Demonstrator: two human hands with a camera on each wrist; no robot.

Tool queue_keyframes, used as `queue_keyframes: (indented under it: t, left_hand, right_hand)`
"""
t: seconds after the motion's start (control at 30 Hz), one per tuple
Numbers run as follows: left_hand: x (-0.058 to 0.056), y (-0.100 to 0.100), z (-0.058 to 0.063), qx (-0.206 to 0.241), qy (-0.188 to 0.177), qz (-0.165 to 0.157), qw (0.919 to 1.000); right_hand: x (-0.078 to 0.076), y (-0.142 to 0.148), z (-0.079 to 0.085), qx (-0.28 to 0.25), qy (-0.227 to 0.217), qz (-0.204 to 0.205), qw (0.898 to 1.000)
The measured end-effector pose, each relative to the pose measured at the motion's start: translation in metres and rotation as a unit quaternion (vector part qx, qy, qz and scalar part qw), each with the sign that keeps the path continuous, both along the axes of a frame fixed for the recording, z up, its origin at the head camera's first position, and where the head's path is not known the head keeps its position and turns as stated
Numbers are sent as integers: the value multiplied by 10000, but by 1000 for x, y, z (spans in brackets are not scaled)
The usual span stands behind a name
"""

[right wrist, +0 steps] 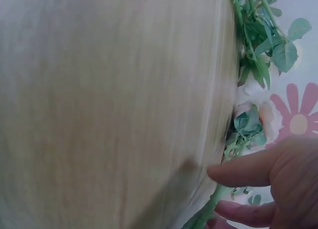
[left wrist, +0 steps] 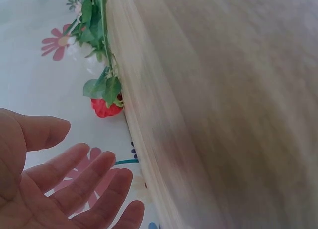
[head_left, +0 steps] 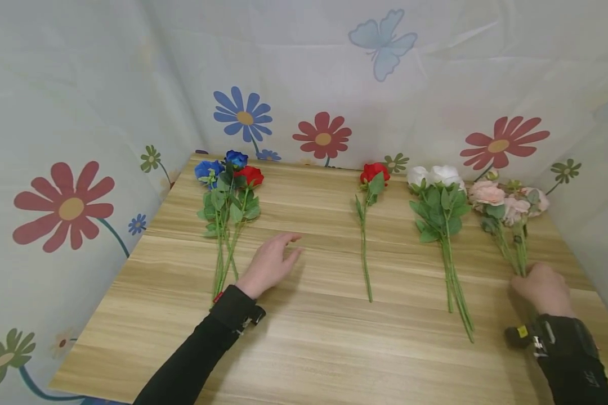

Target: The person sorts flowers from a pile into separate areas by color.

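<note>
My left hand (head_left: 271, 263) hovers over the table with nothing in it, fingers spread and loosely bent. Just left of it lie two blue roses (head_left: 209, 171) and a red rose (head_left: 251, 175), their green stems together. To its right is a single red rose (head_left: 373, 172), which also shows in the left wrist view. At the right side, my right hand (head_left: 543, 288) holds the lower stems of the pink flowers (head_left: 488, 193). In the right wrist view, thumb and fingers (right wrist: 243, 170) are on either side of a green stem (right wrist: 206, 211); the stem ends are hidden.
White roses (head_left: 445, 175) with long stems lie between the single red rose and the pink flowers. All rest on a wood-grain table (head_left: 314, 337). A white cloth backdrop (head_left: 294, 50) printed with flowers and a butterfly rises behind and at both sides.
</note>
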State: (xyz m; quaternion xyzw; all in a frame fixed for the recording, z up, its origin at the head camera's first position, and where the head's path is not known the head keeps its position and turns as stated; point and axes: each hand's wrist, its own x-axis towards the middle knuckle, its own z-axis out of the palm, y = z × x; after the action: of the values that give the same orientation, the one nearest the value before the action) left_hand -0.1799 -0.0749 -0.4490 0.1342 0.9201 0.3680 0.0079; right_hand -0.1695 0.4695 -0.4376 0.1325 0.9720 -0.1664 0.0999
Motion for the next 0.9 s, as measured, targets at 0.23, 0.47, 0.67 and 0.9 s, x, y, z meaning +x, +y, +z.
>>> queue_keyframes:
  t: [0.23,0.47,0.67,0.9]
  left_hand:
    - [1,-6,7,-368,152,210,9990]
    - [1,-18,13,-1027,455,485,9925]
    - [2,-32,19,-1335,497,691,9874]
    - [7,-52,25,-1679,332,1037,9798]
  right_hand:
    - [3,-25,4,-71,812,-334,9961]
    - [-7,-60,4,-323,2100,-100,9771]
    - [-19,-93,5,-798,2598,215,9621]
    - [-22,-140,17,-1655,2252,504,9588]
